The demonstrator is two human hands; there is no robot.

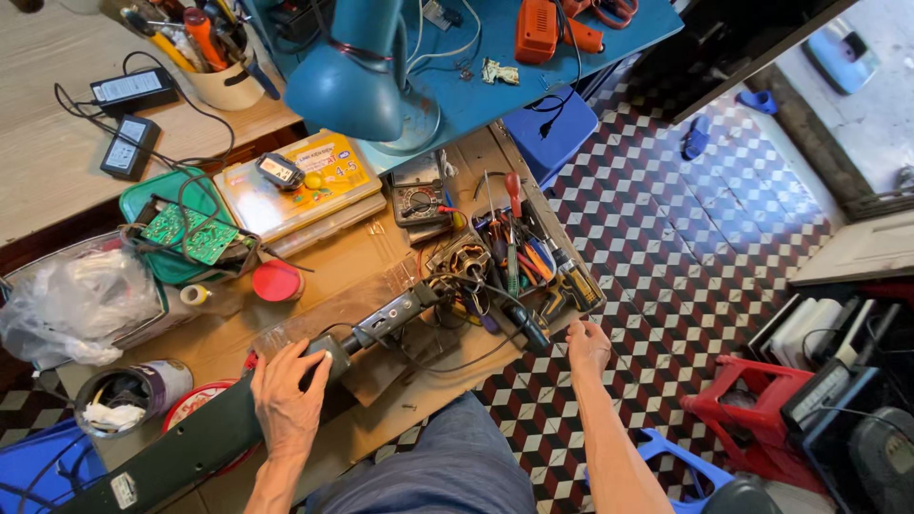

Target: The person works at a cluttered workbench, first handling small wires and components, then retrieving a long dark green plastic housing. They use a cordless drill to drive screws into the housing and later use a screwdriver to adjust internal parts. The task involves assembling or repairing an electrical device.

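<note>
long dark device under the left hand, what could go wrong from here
1. The left hand presses only one end of the long dark device; its far end lies among loose black wires, which could snag if it shifts.
2. The right hand sits at the table edge beside a crowded pile of screwdrivers and pliers; a nudge might tip tools onto the tiled floor.
3. The red lid and tape roll nearby could get knocked.

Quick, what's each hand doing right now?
Left hand: closed on the grey tool.
Right hand: at the bench edge; grip cannot be told.
</note>
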